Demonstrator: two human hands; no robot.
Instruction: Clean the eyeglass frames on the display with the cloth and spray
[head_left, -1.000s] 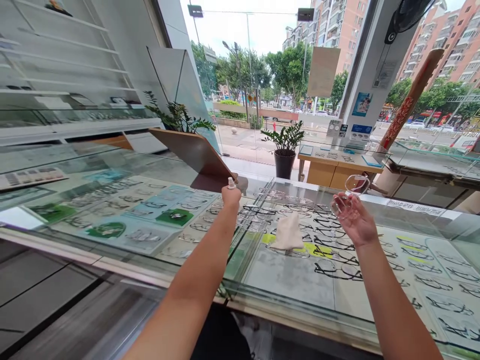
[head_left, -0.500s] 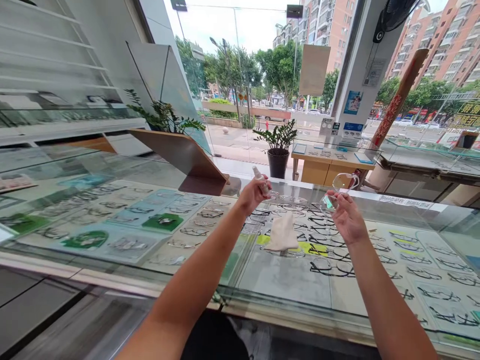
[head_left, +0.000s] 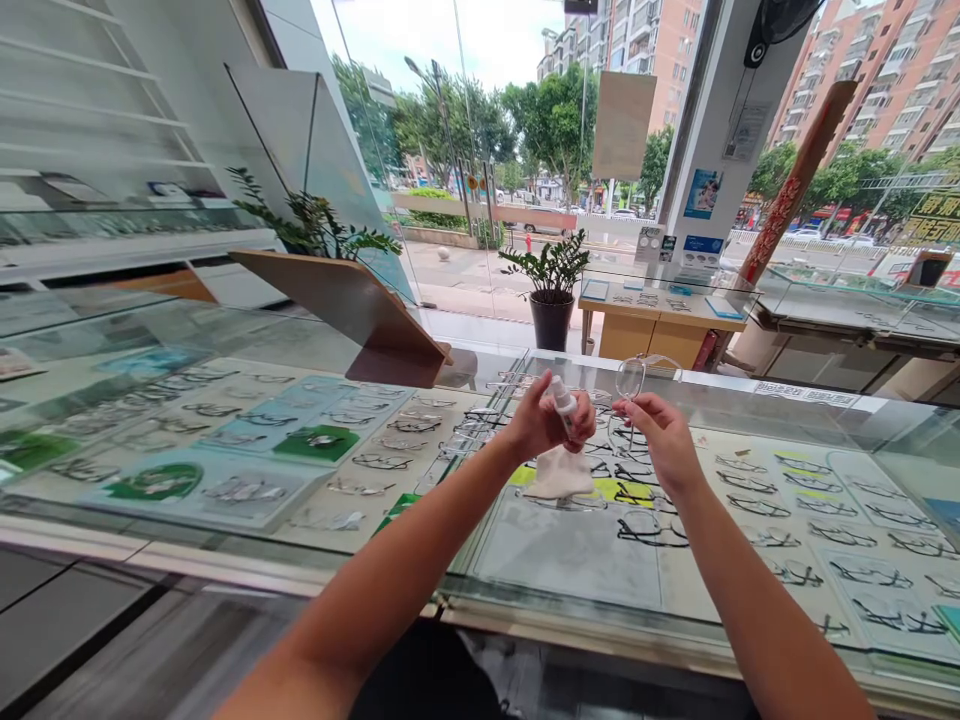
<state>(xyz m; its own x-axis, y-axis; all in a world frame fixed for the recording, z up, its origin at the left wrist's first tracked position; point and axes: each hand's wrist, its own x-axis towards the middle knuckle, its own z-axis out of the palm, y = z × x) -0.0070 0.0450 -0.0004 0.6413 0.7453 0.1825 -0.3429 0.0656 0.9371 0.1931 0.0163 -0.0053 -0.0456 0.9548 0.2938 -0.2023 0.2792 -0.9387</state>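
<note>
Near the middle of the frame, the left hand [head_left: 541, 425] is closed around a small white spray bottle [head_left: 563, 398], its nozzle tilted toward the right. Just beside it, the right hand [head_left: 660, 440] pinches a pair of clear-framed glasses [head_left: 637, 375], held upright above the fingers. Both hover over the glass desk [head_left: 570, 560]. A pale folded cloth [head_left: 559, 472] lies on the glass directly below the hands, with rows of spectacle frames [head_left: 750, 505] displayed underneath.

both arms outstretched, left hand [head_left: 541, 425] and right hand [head_left: 660, 437] fingers curled.
</note>
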